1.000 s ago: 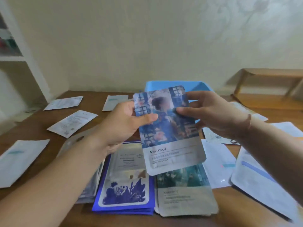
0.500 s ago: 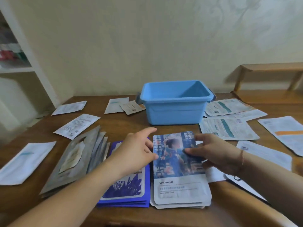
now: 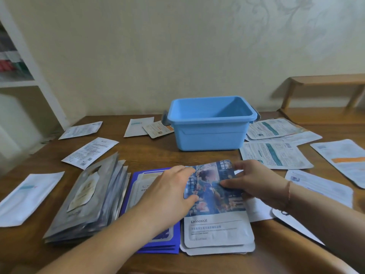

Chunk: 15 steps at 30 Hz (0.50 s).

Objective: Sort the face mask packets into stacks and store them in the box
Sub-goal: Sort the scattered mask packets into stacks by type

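A blue-and-white portrait mask packet [image 3: 215, 206] lies on top of a small stack of like packets near the table's front edge. My left hand [image 3: 169, 192] rests on its left edge, fingers spread flat. My right hand [image 3: 254, 184] touches its upper right corner with thumb and fingers. Left of that stack lies a dark blue packet stack [image 3: 138, 186], partly under my left arm, and further left a fanned silver packet stack [image 3: 92, 194]. The light blue plastic box [image 3: 211, 135] stands open behind them.
Loose white packets lie scattered on the wooden table [image 3: 150, 153]: three at the left [image 3: 90, 153], two behind the box's left side [image 3: 138, 127], several at the right [image 3: 274, 155]. A white shelf [image 3: 21, 84] stands at the left, a wooden bench [image 3: 325, 82] at the back right.
Both hands have brought the portrait packet down from mid-air onto the stack at the front. It now lies flat, and the hands rest on its edges.
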Each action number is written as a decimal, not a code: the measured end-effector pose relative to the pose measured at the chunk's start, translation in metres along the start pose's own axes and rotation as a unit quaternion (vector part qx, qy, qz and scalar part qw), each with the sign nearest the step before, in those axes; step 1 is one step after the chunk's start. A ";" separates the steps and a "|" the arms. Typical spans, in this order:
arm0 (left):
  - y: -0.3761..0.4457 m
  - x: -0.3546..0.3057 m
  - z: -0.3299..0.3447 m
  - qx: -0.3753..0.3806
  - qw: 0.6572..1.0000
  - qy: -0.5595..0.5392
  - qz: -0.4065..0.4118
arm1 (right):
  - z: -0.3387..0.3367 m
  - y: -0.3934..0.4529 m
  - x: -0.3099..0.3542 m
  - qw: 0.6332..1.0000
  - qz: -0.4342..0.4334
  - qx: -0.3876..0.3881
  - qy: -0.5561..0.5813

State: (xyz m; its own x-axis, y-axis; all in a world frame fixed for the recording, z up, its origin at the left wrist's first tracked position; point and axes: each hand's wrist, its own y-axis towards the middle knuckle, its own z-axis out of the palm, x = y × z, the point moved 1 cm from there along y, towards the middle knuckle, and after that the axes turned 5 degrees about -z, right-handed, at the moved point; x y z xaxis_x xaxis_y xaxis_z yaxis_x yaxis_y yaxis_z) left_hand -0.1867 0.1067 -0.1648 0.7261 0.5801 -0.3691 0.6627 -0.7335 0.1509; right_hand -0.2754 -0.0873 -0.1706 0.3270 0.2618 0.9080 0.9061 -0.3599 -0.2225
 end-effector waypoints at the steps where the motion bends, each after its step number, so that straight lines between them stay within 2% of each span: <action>1: -0.002 -0.003 0.000 -0.001 1.000 0.014 0.016 | 0.000 0.000 0.000 1.000 0.000 -0.001 -0.001; 4: -0.009 -0.017 0.003 0.017 0.996 0.064 0.066 | 0.000 0.000 0.000 1.000 -0.007 -0.010 -0.009; 8: -0.020 -0.035 0.015 0.116 0.984 0.080 0.109 | 0.000 -0.001 0.004 0.997 -0.034 -0.018 -0.074; 10: -0.022 -0.036 0.023 0.136 0.976 0.112 0.131 | -0.010 -0.001 0.005 0.990 -0.054 -0.045 -0.124; 12: -0.024 -0.035 0.028 0.140 0.972 0.127 0.138 | -0.024 -0.003 0.004 0.965 -0.099 -0.096 -0.224; 13: -0.025 -0.035 0.029 0.140 0.972 0.125 0.140 | -0.031 -0.006 0.001 0.939 -0.128 -0.120 -0.296; 15: -0.024 -0.034 0.029 0.142 0.970 0.118 0.155 | -0.037 -0.012 -0.008 0.888 -0.172 -0.111 -0.412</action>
State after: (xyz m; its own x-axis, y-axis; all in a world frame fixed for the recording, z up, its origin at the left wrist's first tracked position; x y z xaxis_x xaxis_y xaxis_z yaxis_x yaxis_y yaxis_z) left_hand -0.2330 0.0943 -0.1826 0.9267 0.3558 -0.1211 0.3523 -0.9346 -0.0499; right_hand -0.2991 -0.1182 -0.1622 0.2089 0.9241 0.3199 0.9450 -0.2750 0.1772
